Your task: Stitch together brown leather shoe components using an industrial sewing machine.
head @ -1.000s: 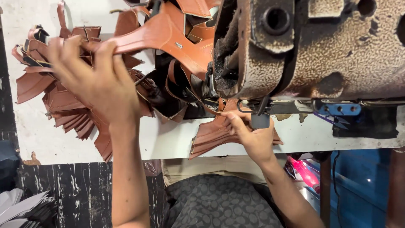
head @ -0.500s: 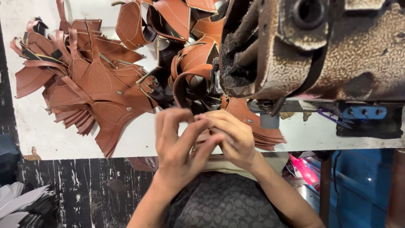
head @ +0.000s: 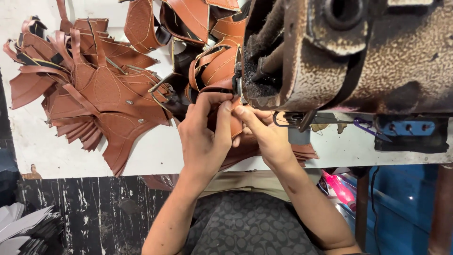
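Observation:
Both my hands meet at the front of a worn sewing machine (head: 358, 61). My left hand (head: 204, 139) pinches a brown leather piece (head: 236, 123) between thumb and fingers, just under the machine's head. My right hand (head: 264, 134) grips the same piece from the right, thumb on top. A stitched brown leather strap loop (head: 214, 68) curls just above my fingers. The part of the piece under my hands is hidden.
A fanned heap of brown leather cut pieces (head: 94, 99) lies on the white table (head: 155, 156) to the left. More stitched pieces (head: 188, 19) pile at the top. A stack of leather (head: 302, 152) sits under the machine. Grey sheets (head: 23, 229) lie at bottom left.
My left hand left the heap on the left and joined my right hand; both then moved up to the machine's head with the leather piece.

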